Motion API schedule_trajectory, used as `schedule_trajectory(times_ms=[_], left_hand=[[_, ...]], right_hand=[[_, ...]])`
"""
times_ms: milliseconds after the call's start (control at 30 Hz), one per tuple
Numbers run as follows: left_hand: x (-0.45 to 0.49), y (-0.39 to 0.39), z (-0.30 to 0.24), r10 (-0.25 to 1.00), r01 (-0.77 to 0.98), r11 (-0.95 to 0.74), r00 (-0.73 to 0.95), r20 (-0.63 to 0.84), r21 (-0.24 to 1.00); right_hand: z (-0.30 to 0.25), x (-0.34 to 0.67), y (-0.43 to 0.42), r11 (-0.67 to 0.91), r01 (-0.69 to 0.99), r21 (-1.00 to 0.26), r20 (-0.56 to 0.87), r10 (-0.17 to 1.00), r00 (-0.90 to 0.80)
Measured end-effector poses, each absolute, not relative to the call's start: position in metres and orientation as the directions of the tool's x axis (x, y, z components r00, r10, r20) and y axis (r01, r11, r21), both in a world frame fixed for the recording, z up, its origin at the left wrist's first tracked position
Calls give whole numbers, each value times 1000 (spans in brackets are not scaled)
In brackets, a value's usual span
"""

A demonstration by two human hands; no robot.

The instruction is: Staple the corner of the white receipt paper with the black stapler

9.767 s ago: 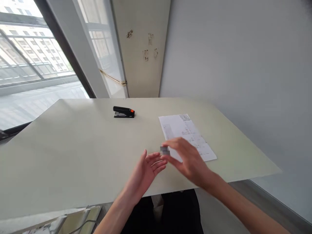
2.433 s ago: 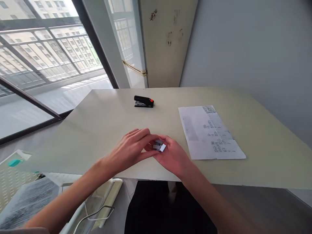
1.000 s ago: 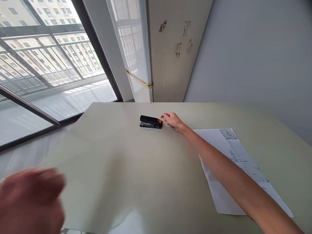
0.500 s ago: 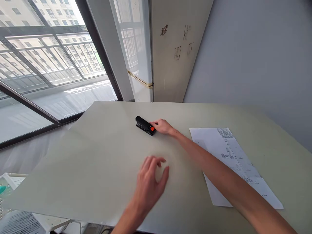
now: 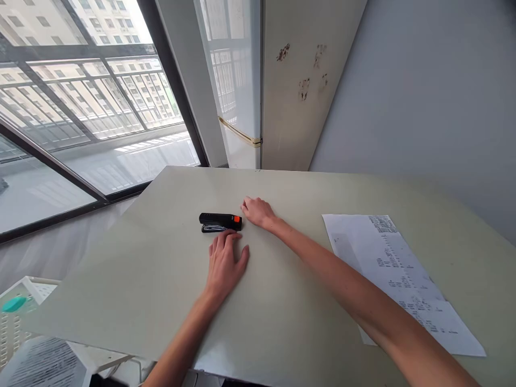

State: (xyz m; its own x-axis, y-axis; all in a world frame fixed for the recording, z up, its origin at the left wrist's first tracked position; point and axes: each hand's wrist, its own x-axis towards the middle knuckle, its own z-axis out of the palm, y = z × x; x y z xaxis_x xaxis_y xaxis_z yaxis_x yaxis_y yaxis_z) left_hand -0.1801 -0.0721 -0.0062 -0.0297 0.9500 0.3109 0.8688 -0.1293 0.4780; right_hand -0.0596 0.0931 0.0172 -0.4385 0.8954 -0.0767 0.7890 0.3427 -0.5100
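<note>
A black stapler (image 5: 213, 219) with an orange-red patch on its right end lies on the pale table, its long side running left to right. My left hand (image 5: 224, 263) rests just in front of it, thumb spread away from the fingers. Its fingertips reach the stapler's near edge by the right end; I cannot tell if they press on it. Just beyond and right of that end, my right hand (image 5: 258, 211) lies on the table with fingers curled in, apart from the stapler. Nothing shows in it.
Printed paper sheets (image 5: 363, 252) lie on the right of the table (image 5: 290, 317), partly under my right forearm. A white refrigerator (image 5: 237, 64) stands past the far edge, a glass door (image 5: 80, 107) at left. At lower left is a white perforated rack (image 5: 10, 333) with a green-lidded item (image 5: 14, 304).
The stapler has turned level and shifted left and nearer. My right hand has come off it and curled. My left hand has moved forward and left to the stapler's near side.
</note>
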Motion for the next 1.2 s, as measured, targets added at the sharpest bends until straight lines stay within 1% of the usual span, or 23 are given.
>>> schedule_trajectory(times_ms=[100,200,333,400,467,567,600,667,767,900,967,1033,1100,1200], left_hand=[[-185,-69,-7,950,864,-130,-33,312,486],[-185,-70,-7,949,859,-146,-19,315,491],[-185,-70,-8,950,843,-177,10,313,509],[-188,-69,-6,951,830,-202,38,308,520],[-195,-68,-3,950,807,-254,105,293,534],[-212,-67,4,930,759,-362,258,260,542],[-217,-67,6,921,749,-388,296,253,537],[-226,-66,9,913,751,-408,324,249,520],[-231,-63,8,917,775,-398,316,243,491],[-225,-57,4,932,815,-359,286,224,454],[-223,-53,3,944,840,-321,245,223,437],[-222,-48,2,951,859,-287,203,232,425],[-223,-42,2,956,871,-257,165,243,419],[-225,-33,0,963,885,-197,94,254,421]], right_hand=[[14,-51,97,371,804,-465,-38,899,-437],[12,-42,98,424,778,-464,5,879,-476],[16,-21,96,482,707,-518,67,847,-528],[25,-1,91,487,671,-560,102,844,-527],[35,28,80,464,656,-596,148,866,-477],[45,90,48,399,660,-636,204,912,-356],[45,115,34,358,650,-671,229,933,-277],[37,166,2,268,698,-664,228,962,-153],[14,232,-49,155,806,-572,222,975,-30],[-19,274,-105,123,862,-491,176,984,-40],[-32,273,-123,156,864,-479,159,983,-90],[-40,260,-133,206,857,-473,179,974,-136],[-44,240,-138,268,839,-474,207,960,-189],[-43,203,-137,322,810,-490,213,945,-246]])
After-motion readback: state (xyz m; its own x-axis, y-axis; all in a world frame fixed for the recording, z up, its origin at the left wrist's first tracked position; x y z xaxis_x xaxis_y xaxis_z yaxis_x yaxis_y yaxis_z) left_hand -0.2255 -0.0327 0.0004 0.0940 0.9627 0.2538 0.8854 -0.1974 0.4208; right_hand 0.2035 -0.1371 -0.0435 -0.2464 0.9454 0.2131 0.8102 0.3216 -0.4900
